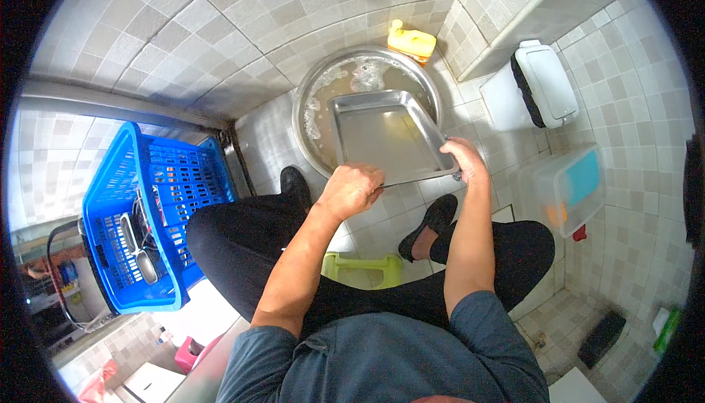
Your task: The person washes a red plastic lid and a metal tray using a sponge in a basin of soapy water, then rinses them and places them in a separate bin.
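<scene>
A rectangular stainless steel tray (380,136) is tilted over a large round metal basin (302,128) of cloudy, foamy water (366,75). My left hand (352,187) grips the tray's near rim at its left end, fingers curled over the edge. At the near right corner, my right hand (467,159) presses a dark scouring pad (456,175), probably steel wool, around the rim. Most of that pad is hidden by the fingers and palm. The far end of the tray overlaps the basin's opening in this view, and I cannot tell whether they touch.
A yellow jug (412,41) stands behind the basin. To the right are a white lidded bin (545,86) and a translucent plastic box (575,191). A blue plastic basket (137,221) with utensils is at left. Between my legs shows a light-green stool (363,263).
</scene>
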Available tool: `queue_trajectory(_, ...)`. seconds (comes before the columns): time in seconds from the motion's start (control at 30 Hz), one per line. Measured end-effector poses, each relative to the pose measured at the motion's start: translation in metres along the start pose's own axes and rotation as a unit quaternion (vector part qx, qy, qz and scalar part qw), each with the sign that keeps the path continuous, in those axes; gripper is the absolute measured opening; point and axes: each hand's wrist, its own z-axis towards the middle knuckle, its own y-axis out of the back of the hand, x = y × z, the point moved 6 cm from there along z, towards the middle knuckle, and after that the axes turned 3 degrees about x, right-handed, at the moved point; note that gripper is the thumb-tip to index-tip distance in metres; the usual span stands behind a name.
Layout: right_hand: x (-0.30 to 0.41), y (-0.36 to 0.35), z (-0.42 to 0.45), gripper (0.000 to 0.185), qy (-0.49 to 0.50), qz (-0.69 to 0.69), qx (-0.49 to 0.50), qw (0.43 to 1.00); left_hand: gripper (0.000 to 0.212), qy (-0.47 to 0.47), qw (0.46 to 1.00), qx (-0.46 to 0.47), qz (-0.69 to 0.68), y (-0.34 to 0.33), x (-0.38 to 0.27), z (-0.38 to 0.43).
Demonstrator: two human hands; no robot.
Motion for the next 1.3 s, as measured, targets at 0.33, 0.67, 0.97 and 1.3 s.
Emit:
queue_trajectory(0.33, -0.045, -0.050, 0.054, 0.028, -0.042, -0.093, 0.046, 0.994, 0.003, 0.044, 0.994, 0.031, 0.096, -0.039, 0.050, -0.016)
queue_trajectory(0.67, -0.084, -0.089, 0.107, 0.040, -0.021, -0.292, 0.090, 0.952, 0.008, 0.136, 0.961, 0.107, 0.215, -0.033, 0.067, -0.012)
queue_trajectory(0.97, -0.069, -0.093, 0.111, 0.049, -0.052, -0.301, 0.073, 0.949, 0.012, 0.253, 0.949, 0.061, 0.176, -0.053, 0.119, -0.023)
queue_trajectory(1.3, -0.066, -0.089, 0.117, 0.043, 0.026, -0.297, -0.002, 0.955, 0.023, 0.284, 0.955, 0.076, 0.038, -0.091, 0.151, -0.031)
